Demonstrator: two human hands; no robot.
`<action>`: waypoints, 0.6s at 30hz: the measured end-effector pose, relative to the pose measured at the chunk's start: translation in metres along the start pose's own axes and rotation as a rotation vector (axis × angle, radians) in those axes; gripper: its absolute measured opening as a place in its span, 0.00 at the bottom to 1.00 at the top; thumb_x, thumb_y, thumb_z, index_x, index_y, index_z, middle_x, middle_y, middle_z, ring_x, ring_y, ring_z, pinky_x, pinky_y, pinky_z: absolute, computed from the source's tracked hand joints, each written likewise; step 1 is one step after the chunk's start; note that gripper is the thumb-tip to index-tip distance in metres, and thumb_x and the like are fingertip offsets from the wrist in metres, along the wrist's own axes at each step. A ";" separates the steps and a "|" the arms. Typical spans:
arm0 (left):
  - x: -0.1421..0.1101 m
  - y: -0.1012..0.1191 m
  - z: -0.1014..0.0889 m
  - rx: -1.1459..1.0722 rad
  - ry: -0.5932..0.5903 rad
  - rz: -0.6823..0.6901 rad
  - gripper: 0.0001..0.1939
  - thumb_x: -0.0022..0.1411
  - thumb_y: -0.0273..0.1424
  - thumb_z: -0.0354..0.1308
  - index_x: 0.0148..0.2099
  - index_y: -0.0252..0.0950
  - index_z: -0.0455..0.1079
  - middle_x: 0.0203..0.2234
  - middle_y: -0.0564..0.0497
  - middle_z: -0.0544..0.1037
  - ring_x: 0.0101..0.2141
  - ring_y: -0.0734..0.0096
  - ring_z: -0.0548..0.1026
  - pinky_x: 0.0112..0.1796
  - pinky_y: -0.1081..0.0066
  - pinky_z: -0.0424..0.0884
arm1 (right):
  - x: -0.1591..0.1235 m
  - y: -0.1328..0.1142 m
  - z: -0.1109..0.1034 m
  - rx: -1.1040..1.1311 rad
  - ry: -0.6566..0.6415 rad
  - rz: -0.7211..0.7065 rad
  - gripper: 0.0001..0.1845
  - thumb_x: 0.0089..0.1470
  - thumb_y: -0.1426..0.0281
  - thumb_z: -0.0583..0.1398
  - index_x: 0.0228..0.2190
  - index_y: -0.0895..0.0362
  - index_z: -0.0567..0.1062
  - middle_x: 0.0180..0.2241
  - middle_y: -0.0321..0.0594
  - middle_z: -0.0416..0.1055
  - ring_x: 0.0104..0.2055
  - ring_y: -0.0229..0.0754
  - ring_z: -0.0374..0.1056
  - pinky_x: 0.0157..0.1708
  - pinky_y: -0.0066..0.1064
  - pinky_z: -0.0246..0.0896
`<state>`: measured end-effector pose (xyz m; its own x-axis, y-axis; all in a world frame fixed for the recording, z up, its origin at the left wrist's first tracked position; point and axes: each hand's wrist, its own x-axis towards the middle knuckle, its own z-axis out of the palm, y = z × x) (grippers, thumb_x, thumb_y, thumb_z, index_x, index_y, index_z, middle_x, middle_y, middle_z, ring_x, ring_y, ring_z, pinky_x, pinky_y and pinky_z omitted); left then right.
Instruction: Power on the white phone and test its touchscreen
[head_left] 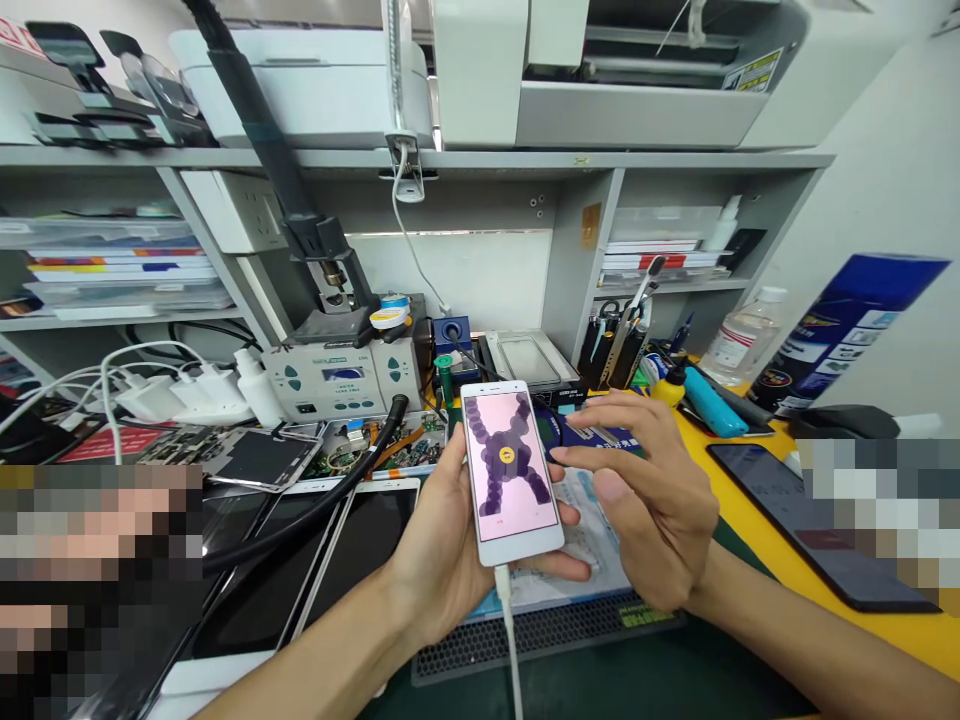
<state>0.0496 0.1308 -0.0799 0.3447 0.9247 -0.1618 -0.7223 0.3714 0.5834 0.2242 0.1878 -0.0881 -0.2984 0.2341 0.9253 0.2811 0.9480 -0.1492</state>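
A white smartphone [511, 475] lies in my left hand [442, 530], its lit screen facing me. On the pink screen are dark purple blotches forming an X, with a small yellow round icon at the centre. My left thumb runs along the phone's left edge, and the fingers come out from behind its right side. A white cable [508, 625] is plugged into the bottom of the phone. Just right of the screen hovers my right hand [652, 490], holding nothing, its fingers bent and apart. Its index fingertip is close to the phone's right edge.
A hot-air rework station [337, 378] with a thick black hose [367, 460] stands behind on the left. Several dark-screened devices [277, 570] lie left of my hand. A large phone [814, 520], clear bottle [746, 335] and blue spray can [847, 330] are on the right.
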 end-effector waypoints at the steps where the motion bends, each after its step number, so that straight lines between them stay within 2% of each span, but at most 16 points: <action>1: 0.000 0.000 -0.001 -0.002 0.001 -0.007 0.31 0.71 0.50 0.41 0.50 0.29 0.73 0.41 0.39 0.77 0.36 0.55 0.79 0.31 0.52 0.79 | 0.000 0.001 0.000 -0.011 0.000 -0.008 0.16 0.52 0.76 0.54 0.34 0.60 0.81 0.41 0.48 0.74 0.48 0.52 0.68 0.49 0.52 0.61; 4: 0.001 0.001 -0.003 0.005 0.005 0.005 0.34 0.70 0.53 0.38 0.51 0.29 0.72 0.38 0.38 0.78 0.32 0.53 0.80 0.28 0.51 0.78 | 0.002 0.003 0.002 -0.037 -0.028 -0.047 0.16 0.52 0.77 0.54 0.33 0.61 0.82 0.41 0.50 0.75 0.49 0.53 0.68 0.50 0.52 0.61; 9: -0.001 -0.001 -0.004 0.040 0.024 0.033 0.33 0.70 0.53 0.39 0.56 0.33 0.70 0.31 0.42 0.80 0.23 0.57 0.79 0.26 0.54 0.78 | 0.000 0.002 0.004 -0.040 -0.060 -0.083 0.17 0.50 0.78 0.54 0.35 0.63 0.82 0.44 0.53 0.74 0.51 0.53 0.67 0.51 0.55 0.61; 18: -0.001 -0.002 0.000 0.001 0.047 0.037 0.30 0.72 0.49 0.38 0.59 0.35 0.69 0.38 0.41 0.80 0.33 0.57 0.81 0.33 0.59 0.79 | -0.001 0.002 0.005 -0.060 -0.074 -0.084 0.16 0.50 0.77 0.55 0.35 0.61 0.83 0.46 0.52 0.73 0.52 0.54 0.67 0.51 0.57 0.61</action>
<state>0.0505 0.1290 -0.0806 0.2891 0.9407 -0.1773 -0.7335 0.3367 0.5904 0.2206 0.1908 -0.0913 -0.3892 0.1717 0.9050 0.3060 0.9508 -0.0488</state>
